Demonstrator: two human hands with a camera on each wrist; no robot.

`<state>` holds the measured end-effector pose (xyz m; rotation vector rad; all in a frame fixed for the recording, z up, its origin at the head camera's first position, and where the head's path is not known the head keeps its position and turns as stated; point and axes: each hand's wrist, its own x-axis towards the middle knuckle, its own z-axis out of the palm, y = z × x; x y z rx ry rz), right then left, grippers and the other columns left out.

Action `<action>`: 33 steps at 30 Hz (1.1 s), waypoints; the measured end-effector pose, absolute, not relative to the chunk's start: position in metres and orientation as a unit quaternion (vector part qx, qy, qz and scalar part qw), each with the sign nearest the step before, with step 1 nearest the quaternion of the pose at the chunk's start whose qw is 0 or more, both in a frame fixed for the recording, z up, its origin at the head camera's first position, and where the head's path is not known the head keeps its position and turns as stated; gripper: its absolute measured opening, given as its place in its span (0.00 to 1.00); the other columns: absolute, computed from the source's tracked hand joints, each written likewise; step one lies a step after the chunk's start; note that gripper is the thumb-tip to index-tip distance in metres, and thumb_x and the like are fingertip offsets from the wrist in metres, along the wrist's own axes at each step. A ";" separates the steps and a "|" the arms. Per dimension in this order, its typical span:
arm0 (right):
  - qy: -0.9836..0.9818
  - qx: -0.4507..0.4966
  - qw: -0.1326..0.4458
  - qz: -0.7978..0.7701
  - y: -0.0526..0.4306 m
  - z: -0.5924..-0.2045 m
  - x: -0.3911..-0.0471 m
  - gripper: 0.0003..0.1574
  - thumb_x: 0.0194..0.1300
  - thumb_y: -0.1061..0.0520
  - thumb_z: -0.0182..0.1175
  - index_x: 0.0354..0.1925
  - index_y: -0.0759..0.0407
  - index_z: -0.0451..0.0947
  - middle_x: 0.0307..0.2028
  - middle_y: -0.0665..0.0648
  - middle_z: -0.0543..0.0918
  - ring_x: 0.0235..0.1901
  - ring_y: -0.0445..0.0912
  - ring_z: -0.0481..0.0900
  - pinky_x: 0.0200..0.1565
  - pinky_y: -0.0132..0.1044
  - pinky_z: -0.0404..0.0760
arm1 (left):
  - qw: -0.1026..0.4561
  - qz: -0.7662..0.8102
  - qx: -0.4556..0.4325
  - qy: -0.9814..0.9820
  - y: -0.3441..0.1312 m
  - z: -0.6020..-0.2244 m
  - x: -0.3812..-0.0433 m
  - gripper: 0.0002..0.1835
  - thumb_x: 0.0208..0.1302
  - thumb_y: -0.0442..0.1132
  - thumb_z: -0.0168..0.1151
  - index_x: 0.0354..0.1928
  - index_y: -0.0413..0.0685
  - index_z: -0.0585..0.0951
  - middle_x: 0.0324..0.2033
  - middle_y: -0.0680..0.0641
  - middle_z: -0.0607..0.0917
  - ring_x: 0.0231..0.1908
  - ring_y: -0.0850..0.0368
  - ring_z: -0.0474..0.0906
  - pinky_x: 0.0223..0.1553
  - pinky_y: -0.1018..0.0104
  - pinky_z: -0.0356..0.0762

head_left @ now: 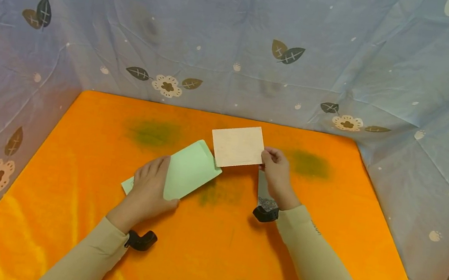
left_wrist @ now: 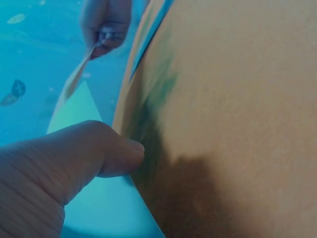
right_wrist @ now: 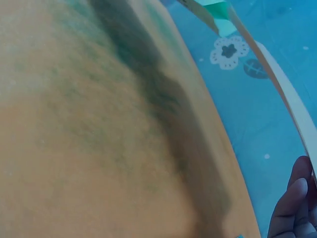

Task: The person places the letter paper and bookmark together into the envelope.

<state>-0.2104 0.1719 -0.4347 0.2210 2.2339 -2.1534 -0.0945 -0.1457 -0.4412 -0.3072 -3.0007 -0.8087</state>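
A pale green envelope [head_left: 190, 173] slants across the middle of the table, gripped by my left hand [head_left: 148, 192]. In the left wrist view the thumb [left_wrist: 106, 148] lies across the envelope [left_wrist: 111, 208]. My right hand [head_left: 278, 176] pinches a cream card [head_left: 237, 146] by its right edge, raised off the table. The card's lower left corner meets the envelope's flap end in the head view; whether it is inside cannot be told. In the right wrist view the card [right_wrist: 285, 91] bows slightly, and the green envelope [right_wrist: 222, 17] shows near its far end.
A grey piece with a dark pattern [head_left: 265, 189] lies under the right hand, partly hidden. The table has an orange cloth [head_left: 207, 262] with greenish smudges. Blue patterned curtains [head_left: 239, 32] stand along the back and sides. Each wrist wears a black device [head_left: 142, 240].
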 end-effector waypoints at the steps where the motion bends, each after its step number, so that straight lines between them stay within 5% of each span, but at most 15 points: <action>1: 0.718 0.069 0.016 -0.692 0.171 -0.435 -0.210 0.21 0.74 0.53 0.51 0.59 0.64 0.69 0.48 0.61 0.74 0.37 0.50 0.74 0.51 0.56 0.74 | 0.008 -0.260 -0.099 -0.961 -0.145 -0.441 -0.094 0.60 0.47 0.54 0.73 0.74 0.36 0.49 0.70 0.34 0.55 0.67 0.33 0.49 0.63 0.37 0.45; 33: 0.733 0.015 0.019 -0.680 0.170 -0.432 -0.203 0.21 0.74 0.51 0.52 0.58 0.60 0.72 0.49 0.59 0.75 0.40 0.51 0.74 0.52 0.57 0.72 | 0.006 -0.250 -0.102 -0.963 -0.143 -0.442 -0.095 0.61 0.48 0.55 0.74 0.74 0.37 0.48 0.70 0.35 0.54 0.67 0.33 0.48 0.64 0.37 0.45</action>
